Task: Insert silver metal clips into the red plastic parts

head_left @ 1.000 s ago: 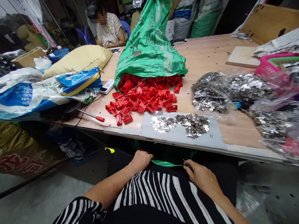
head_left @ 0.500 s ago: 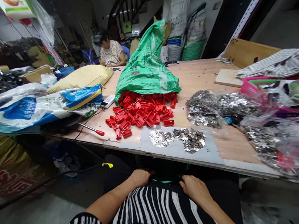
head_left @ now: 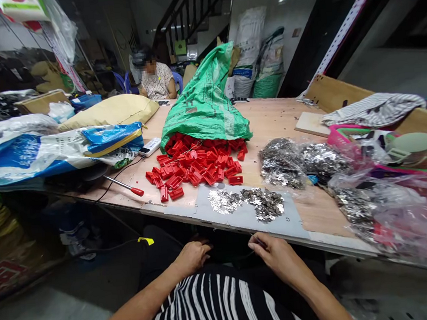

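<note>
Both hands are low in front of my striped top, just below the near edge of the table. My left hand (head_left: 193,255) is closed with its fingers curled inward; whatever they may hold is hidden. My right hand (head_left: 274,252) is in a pinch by the table edge, with a thin dark bit at the fingertips too small to name. On a grey sheet (head_left: 244,220) above them lie a bright pile of small metal pieces (head_left: 224,200) and a darker pile (head_left: 265,206). Red plastic parts (head_left: 195,167) spill from a green woven sack (head_left: 204,108).
A red-tipped rod (head_left: 136,191) points toward the table's front edge. Clear bags of metal pieces (head_left: 284,163) and a pink basket (head_left: 337,135) stand right. A blue-and-white sack (head_left: 46,153) covers the left side. Another person (head_left: 157,80) sits across the table.
My right hand has risen toward the table edge, its pinched fingertips now showing. My left hand has turned, with its curled fingers more in view. The camera view has shifted slightly.
</note>
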The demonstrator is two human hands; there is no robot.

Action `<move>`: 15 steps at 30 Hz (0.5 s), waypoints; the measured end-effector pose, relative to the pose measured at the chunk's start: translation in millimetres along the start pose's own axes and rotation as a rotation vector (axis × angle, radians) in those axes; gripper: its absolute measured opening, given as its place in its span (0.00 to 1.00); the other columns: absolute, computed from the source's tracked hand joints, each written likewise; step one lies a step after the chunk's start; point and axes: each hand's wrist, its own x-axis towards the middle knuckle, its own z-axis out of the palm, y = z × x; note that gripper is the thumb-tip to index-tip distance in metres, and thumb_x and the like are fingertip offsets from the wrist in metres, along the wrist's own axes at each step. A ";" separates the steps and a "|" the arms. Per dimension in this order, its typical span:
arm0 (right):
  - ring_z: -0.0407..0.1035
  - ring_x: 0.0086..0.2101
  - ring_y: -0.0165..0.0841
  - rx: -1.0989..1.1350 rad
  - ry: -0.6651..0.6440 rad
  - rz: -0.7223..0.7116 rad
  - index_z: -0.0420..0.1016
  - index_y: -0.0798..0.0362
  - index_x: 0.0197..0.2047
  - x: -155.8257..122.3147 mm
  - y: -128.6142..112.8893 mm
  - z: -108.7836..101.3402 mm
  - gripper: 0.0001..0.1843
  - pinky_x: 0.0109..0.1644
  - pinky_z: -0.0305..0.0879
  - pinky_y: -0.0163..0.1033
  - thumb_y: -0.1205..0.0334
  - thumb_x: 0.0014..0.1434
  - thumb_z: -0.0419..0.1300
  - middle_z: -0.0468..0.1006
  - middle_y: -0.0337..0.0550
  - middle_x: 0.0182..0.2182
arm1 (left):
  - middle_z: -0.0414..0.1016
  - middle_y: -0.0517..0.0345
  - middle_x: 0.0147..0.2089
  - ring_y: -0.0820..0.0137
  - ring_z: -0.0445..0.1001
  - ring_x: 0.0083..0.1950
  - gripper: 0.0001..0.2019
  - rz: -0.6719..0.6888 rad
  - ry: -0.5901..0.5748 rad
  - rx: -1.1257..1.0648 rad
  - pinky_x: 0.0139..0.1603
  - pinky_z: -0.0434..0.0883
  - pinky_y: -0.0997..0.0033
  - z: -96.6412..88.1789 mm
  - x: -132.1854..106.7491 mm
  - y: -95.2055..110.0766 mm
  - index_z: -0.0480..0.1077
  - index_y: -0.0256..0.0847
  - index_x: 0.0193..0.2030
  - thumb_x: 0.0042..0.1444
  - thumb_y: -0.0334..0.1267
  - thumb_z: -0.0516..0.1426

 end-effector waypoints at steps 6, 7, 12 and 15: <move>0.72 0.32 0.38 -0.043 0.267 0.080 0.72 0.48 0.35 10.0 0.4 -29.7 0.12 0.34 0.62 0.38 0.52 0.58 0.51 0.79 0.42 0.31 | 0.77 0.51 0.50 0.62 0.73 0.53 0.16 -0.066 0.011 -0.003 0.56 0.67 0.66 0.9 -4.6 -0.2 0.71 0.46 0.54 0.58 0.37 0.55; 0.73 0.33 0.39 -0.054 0.301 0.091 0.72 0.48 0.35 10.7 4.0 -30.6 0.12 0.35 0.62 0.38 0.53 0.58 0.51 0.80 0.43 0.33 | 0.76 0.51 0.50 0.62 0.73 0.53 0.17 -0.073 0.005 0.004 0.56 0.67 0.66 1.2 -5.0 -0.6 0.71 0.45 0.54 0.58 0.37 0.55; 0.72 0.35 0.38 -0.024 0.351 0.068 0.71 0.49 0.35 5.4 15.1 -22.2 0.11 0.37 0.63 0.38 0.54 0.59 0.50 0.79 0.44 0.35 | 0.78 0.45 0.46 0.56 0.75 0.50 0.14 -0.092 -0.063 0.070 0.54 0.68 0.59 4.6 -1.5 -2.1 0.74 0.41 0.48 0.56 0.36 0.55; 0.71 0.31 0.36 0.061 0.256 0.005 0.70 0.49 0.34 -1.8 10.8 -7.3 0.13 0.37 0.63 0.37 0.52 0.61 0.49 0.78 0.42 0.30 | 0.79 0.43 0.42 0.53 0.76 0.48 0.19 -0.102 -0.092 0.105 0.53 0.68 0.54 7.8 2.5 -2.1 0.71 0.41 0.54 0.55 0.35 0.55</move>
